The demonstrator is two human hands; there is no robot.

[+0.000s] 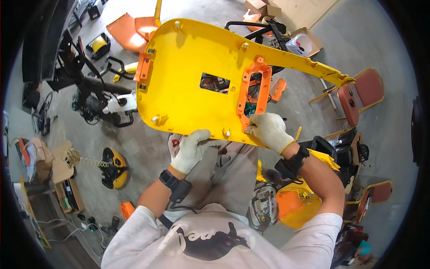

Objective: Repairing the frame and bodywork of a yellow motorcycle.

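Note:
A large yellow plastic panel [183, 89] with a rounded left end and a long narrow arm at its right is held up before me, its inner side showing. It has a rectangular cutout, and an orange frame [242, 94] is set into it right of that. A smaller orange bracket [142, 67] sits on its left edge. My left hand [190, 150], in a white knit glove, is closed at the panel's near edge; some fingers are hidden. My right hand [270, 130], gloved too, grips the same edge beside the frame's near end.
Machine parts [85, 101] stand at the left, with an orange shell [127, 33] beyond. A yellow and black part [115, 168] lies on the floor. Red padded chairs [369, 87] are at the right. Yellow and orange covers [291, 206] lie near my right elbow.

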